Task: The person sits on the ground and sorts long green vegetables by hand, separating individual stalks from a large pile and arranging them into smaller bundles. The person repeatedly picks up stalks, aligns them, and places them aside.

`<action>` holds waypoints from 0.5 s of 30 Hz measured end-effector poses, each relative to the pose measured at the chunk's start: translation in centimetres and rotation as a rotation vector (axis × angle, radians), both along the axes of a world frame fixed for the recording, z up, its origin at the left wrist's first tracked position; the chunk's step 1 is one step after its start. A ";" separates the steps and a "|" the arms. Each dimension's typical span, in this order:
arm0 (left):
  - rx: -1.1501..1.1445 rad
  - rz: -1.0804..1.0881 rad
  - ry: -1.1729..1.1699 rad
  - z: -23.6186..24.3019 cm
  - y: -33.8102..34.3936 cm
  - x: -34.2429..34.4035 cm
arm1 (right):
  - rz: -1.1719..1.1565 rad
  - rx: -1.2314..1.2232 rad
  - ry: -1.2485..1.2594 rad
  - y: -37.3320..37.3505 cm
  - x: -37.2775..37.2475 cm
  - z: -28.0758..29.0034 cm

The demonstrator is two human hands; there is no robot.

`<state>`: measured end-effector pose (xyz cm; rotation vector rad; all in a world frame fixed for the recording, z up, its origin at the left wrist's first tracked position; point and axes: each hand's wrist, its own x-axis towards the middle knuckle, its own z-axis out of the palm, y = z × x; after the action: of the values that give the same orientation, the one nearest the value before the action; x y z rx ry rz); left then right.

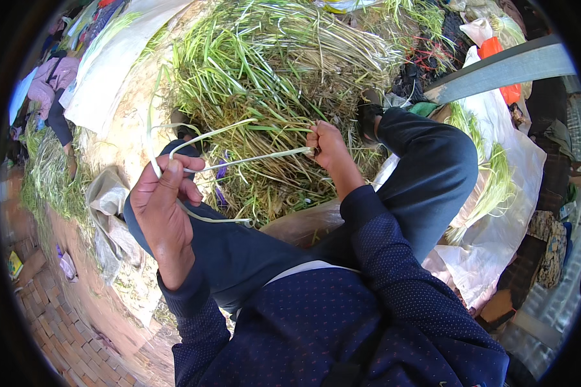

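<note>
My left hand is closed round a few long, pale green stalks, pinched between thumb and fingers. One stalk runs almost straight across to my right hand, whose fingers are closed on its far end. Another stalk curves above it to the same hand, and a loose end hangs below my left hand. Beneath and beyond both hands spreads a big heap of similar green stalks, mixed with brown, dry-looking stems. My bent legs in dark trousers frame the near side of the heap.
White plastic sheeting lies at the right with a bundle of green stalks on it. A grey bar and an orange bag are behind. Another person bends over more greens at the far left. Brick paving shows lower left.
</note>
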<state>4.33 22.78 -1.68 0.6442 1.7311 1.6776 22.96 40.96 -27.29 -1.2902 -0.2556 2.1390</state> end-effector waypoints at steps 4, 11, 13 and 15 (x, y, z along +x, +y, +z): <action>0.029 0.030 0.001 0.4 0.1 -0.1 | 0.090 -0.008 -0.064 0.6 2.2 -1.8; 0.264 0.180 0.061 5.9 -4.1 -8.1 | 0.320 0.258 -0.656 0.1 6.1 -12.8; 0.482 0.098 -0.216 8.9 -5.4 -10.9 | 0.837 0.757 -1.023 -2.1 5.2 -14.8; 0.672 -0.029 -0.334 10.3 -6.1 -12.4 | 1.121 0.912 -1.162 -3.6 4.9 -14.6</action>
<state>-8.03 16.66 8.61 0.6204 0.9085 2.2066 27.84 37.31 -41.87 -1.7352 -2.5133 1.1550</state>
